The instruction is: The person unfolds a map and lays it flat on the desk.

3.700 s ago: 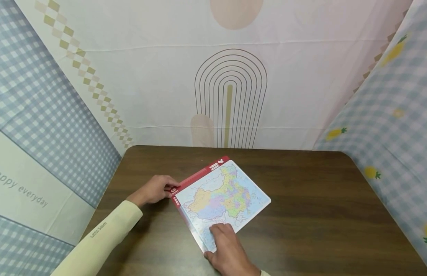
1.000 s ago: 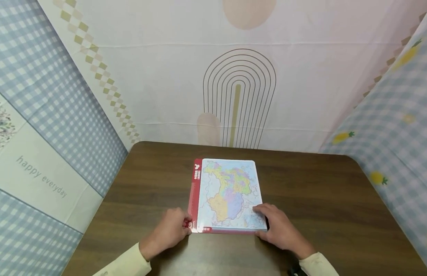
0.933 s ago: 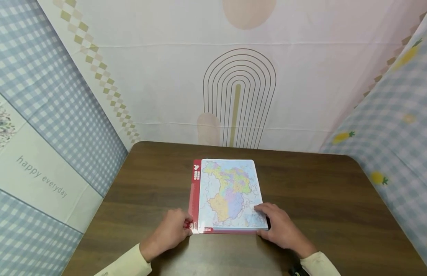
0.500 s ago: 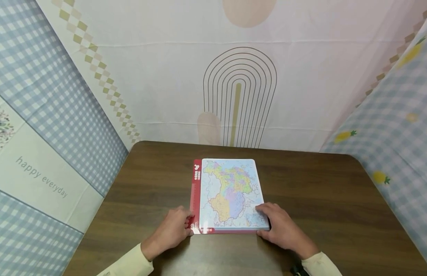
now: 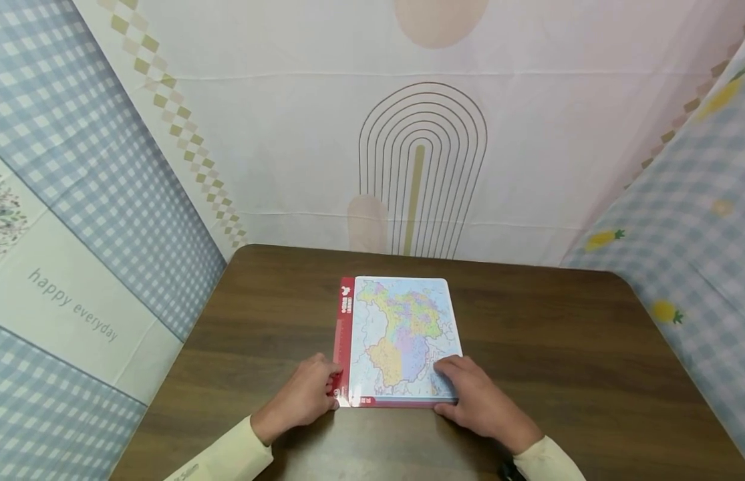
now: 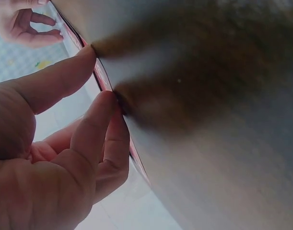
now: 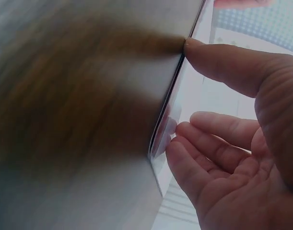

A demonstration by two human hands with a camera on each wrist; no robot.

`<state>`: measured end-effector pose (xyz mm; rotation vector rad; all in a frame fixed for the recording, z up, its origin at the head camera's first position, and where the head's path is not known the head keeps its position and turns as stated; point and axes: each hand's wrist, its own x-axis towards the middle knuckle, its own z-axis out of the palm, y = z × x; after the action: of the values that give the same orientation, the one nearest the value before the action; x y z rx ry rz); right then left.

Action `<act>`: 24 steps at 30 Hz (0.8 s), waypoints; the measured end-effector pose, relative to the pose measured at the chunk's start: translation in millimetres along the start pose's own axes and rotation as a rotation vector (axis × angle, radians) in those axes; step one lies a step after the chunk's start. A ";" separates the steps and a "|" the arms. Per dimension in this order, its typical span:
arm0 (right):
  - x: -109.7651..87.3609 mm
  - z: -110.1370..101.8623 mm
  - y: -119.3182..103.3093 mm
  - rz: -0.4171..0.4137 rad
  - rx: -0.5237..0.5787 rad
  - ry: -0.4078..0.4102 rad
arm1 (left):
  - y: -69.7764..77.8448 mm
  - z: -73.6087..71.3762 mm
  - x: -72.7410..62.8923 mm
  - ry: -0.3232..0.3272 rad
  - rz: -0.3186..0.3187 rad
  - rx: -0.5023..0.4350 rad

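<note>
A flat map board (image 5: pixel 402 334), printed with a coloured map and a red strip on its left side, lies on the brown table with its lettering turned sideways. A second, pinkish layer shows along its near edge. My left hand (image 5: pixel 303 394) grips the near left corner, thumb at the near edge and fingertips on the red strip; in the left wrist view its fingertips (image 6: pixel 108 98) meet the thin edge. My right hand (image 5: pixel 480 401) holds the near right corner, hiding it. Its thumb presses the near edge, and its bent fingers (image 7: pixel 180 148) reach over the top face.
The wooden table (image 5: pixel 558 347) extends around the board on all sides. A white patterned cloth (image 5: pixel 288 147) hangs behind it, and checked cloths hang at the left (image 5: pixel 95 133) and right (image 5: pixel 697 267). A dark band (image 5: pixel 509 469) is on the right wrist.
Since the oldest frame the board has turned so its red strip lies on the left, and both hands sit at its near corners. Over the last half second the right hand slid slightly left across it.
</note>
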<state>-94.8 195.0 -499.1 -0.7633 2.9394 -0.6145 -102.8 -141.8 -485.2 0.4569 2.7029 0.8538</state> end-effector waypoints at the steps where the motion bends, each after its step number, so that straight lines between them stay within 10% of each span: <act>1: 1.6 0.5 -2.0 -0.007 0.000 -0.003 | -0.3 -0.1 0.6 -0.002 0.003 0.002; 24: 53.6 25.1 -76.3 -0.216 -0.097 -0.098 | -3.5 -7.8 4.3 -0.048 0.003 0.011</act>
<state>-103.5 99.2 -489.6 -1.0978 2.8372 -0.4341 -110.1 -146.9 -481.8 0.4775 2.6649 0.8191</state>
